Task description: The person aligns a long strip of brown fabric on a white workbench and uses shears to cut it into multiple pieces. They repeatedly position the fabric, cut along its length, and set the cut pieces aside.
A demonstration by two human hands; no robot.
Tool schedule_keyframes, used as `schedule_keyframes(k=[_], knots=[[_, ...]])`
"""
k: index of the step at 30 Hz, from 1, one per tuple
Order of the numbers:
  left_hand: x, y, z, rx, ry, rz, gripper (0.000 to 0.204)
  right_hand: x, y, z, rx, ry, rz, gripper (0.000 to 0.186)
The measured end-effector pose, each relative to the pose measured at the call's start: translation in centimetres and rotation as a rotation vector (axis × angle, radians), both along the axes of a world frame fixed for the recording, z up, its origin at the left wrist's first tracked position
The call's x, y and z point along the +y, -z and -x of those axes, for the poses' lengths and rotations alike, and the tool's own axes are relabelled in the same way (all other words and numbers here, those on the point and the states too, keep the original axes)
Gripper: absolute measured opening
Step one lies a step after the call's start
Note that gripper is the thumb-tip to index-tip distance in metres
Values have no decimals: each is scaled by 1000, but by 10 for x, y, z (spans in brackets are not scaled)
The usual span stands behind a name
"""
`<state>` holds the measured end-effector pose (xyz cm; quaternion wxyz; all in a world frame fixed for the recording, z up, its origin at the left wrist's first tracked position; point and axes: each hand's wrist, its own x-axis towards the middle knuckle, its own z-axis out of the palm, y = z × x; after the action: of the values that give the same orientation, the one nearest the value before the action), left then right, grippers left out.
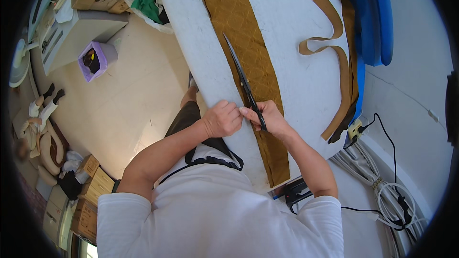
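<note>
My right hand [267, 117] grips black scissors [244, 79] by the handles, their blades pointing up-left along a long strip of brown quilted fabric [258, 57] on the white tabletop [186, 14]. Just left of it, my left hand [222, 118] is curled closed at the table's edge, close to my right thumb; whatever its fingertips hold is hidden. A lighter tan band [334, 5] lies in a loose S-curve on the table's right, beside a darker brown strip [352, 91].
Blue padded objects [380, 28] line the right wall above cables [373, 177]. Across the floor at left are a bin [100, 59] with a purple liner, a person [45, 110] sitting back and cardboard boxes [88, 198]. Green fabric [143, 0] in a bag stands beside the table.
</note>
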<state>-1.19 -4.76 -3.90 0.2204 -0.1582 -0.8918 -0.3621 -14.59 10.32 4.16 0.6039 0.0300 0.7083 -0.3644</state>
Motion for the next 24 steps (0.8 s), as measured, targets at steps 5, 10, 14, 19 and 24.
schedule_keyframes(k=[5,10,14,19,24], knots=[[0,-3,2,-7,-11,13,12,-9,-6,6,-49,51,34,54],[1,-3,1,-5,-23,38,12,-29,1,13,-9,59,70,55],[1,1,-1,-17,-7,27,12,-30,0,14,-18,57,53,54],[-2,-2,0,-25,1,22,14,-31,-2,15,-40,52,62,53],[-2,-2,3,-1,0,-11,13,-47,-3,25,-81,90,83,53]])
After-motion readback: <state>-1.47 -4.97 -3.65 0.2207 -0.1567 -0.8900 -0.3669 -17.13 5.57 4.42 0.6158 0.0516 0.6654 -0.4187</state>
